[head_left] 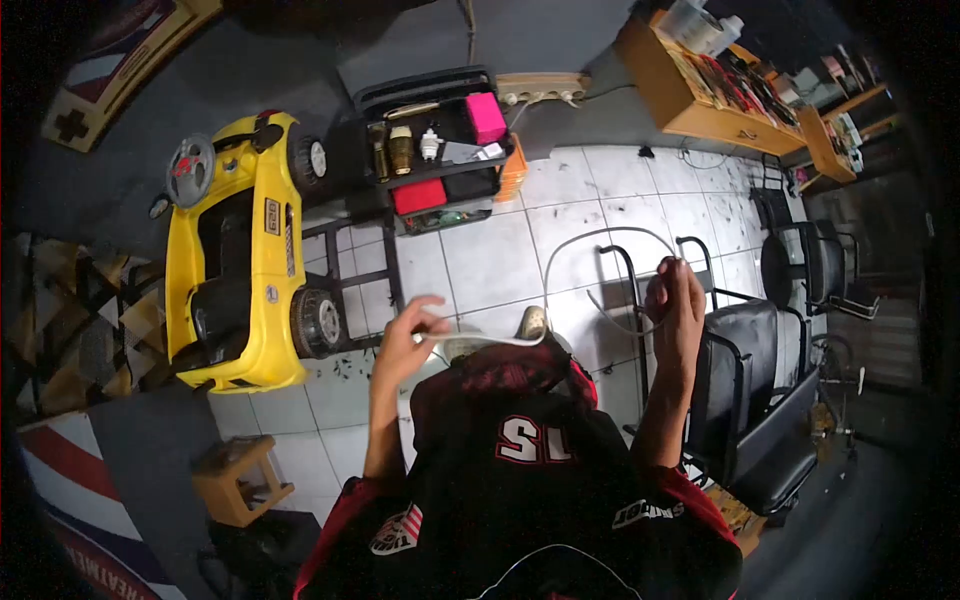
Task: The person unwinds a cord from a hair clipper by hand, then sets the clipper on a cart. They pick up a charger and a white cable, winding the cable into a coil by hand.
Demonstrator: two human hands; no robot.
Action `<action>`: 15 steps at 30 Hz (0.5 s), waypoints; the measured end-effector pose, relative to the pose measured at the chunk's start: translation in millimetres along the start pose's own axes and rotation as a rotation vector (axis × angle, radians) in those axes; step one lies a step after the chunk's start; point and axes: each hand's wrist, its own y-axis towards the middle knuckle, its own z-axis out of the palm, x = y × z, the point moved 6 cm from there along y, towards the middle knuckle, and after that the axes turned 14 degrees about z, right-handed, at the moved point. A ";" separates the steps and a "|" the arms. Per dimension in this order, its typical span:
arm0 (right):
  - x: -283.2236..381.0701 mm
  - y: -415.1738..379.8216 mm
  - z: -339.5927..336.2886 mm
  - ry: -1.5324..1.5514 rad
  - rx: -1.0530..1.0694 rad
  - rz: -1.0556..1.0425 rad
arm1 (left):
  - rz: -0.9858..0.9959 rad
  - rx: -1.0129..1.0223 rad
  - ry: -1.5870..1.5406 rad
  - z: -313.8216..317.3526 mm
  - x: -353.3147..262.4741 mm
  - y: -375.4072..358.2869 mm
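A thin white cable (547,285) hangs in loose loops in front of my body, above the tiled floor. On the left side my left hand (408,335) holds one stretch of it between thumb and fingers. Raised on the right, my right hand (678,300) is closed around another part of the cable. A big loop arches up between both hands, and a shorter curved length dangles beside my right hand. Where the cable passes inside each fist is hidden by the fingers.
A yellow toy car (265,250) stands at the left, near a black trolley (445,160) carrying bottles, clippers and boxes. Black chairs (755,370) are close on my right. A wooden cabinet (740,120) is at the back right, a wooden stool (240,480) lower left. Dark hair clippings lie on the floor.
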 end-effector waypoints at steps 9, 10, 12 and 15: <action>15.3 -39.3 36.2 -0.245 0.434 -0.047 | -0.018 0.204 -0.115 117.7 -75.4 47.5; 22.3 -46.4 33.5 -0.245 0.460 -0.065 | 0.093 0.051 0.021 121.4 -92.0 61.0; 36.3 -58.3 27.7 -0.250 0.510 -0.109 | 0.379 -0.020 0.189 123.4 -115.2 83.8; 44.5 -61.7 18.9 -0.245 0.489 -0.148 | 0.387 0.190 0.038 134.9 -130.6 94.8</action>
